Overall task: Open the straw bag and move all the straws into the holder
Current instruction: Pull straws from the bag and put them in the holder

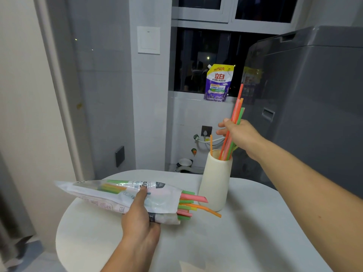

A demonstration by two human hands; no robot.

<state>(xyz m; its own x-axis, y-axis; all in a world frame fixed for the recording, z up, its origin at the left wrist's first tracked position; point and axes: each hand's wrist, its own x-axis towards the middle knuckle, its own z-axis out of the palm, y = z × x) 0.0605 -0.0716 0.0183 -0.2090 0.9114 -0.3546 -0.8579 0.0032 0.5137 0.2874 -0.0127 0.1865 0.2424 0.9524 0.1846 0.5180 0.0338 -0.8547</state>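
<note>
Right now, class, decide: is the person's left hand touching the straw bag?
Touching. The head view shows the left hand gripping the straw bag from below, with the thumb pressed on its upper side.

Right hand (pixel 238 132) grips a bunch of straws (pixel 233 122), tips inside the cream holder (pixel 215 179); left hand (pixel 140 216) holds the straw bag (pixel 121 193) over the bench (pixel 245 232).

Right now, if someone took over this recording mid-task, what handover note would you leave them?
Left hand grips the straw bag, its open end toward the holder on the white table.
Right hand grips a bunch of straws, their lower ends already inside the holder.
Done: bag open; one orange straw stands in the holder.
To do: release this bunch, then move the remaining straws sticking out of the bag.
</note>
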